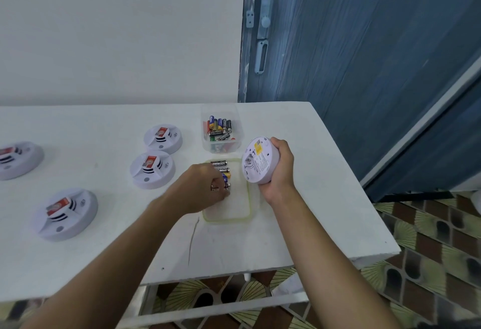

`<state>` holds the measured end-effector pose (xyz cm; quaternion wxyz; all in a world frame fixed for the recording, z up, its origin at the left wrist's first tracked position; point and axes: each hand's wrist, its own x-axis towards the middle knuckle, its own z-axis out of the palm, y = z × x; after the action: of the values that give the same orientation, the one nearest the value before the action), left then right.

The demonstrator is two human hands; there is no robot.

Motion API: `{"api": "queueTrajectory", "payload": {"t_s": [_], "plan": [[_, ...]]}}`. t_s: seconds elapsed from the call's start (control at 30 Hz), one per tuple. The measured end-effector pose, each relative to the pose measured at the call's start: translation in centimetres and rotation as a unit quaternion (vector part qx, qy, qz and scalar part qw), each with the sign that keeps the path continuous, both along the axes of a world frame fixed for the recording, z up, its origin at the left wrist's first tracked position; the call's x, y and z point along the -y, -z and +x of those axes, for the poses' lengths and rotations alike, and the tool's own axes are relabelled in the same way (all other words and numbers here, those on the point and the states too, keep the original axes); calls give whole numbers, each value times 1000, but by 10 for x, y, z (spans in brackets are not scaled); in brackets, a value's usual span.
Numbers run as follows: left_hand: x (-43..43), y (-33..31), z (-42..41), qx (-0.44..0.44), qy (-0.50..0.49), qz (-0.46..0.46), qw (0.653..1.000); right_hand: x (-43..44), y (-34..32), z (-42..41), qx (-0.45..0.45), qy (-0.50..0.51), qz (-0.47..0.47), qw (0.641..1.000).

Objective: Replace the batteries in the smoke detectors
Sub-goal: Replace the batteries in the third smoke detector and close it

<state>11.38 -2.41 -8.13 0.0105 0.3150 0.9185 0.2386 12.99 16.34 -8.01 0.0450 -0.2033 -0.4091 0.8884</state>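
Head camera: I see the right hand [277, 172] gripping an upturned smoke detector [257, 160] just beside the shallow tray [229, 220]; the left hand [205, 185], fingers curled, seemingly pinches an AA battery [227, 185] inside it.

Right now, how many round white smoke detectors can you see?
5. Four detectors lie on the white table: one cut off at the left edge, one nearer, two mid-table. The right hand holds the fifth. Others may lie beyond the frame.
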Motion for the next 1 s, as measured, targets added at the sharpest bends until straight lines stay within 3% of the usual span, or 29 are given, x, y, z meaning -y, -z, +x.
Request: {"api": "queueTrajectory", "payload": {"t_s": [0.37, 0.7, 1.0], "plan": [[-40, -46, -64, -27, -84, 88, 992, -14, -7, -17, -10, 7, -32, 999], [-72, -34, -134, 3, -65, -156, 986, -30, -7, -39, -29, 19, -50, 998], [-79, -27, -141, 15, -113, -202, 973, -34, -4, -49, -32, 24, -50, 998]]}}
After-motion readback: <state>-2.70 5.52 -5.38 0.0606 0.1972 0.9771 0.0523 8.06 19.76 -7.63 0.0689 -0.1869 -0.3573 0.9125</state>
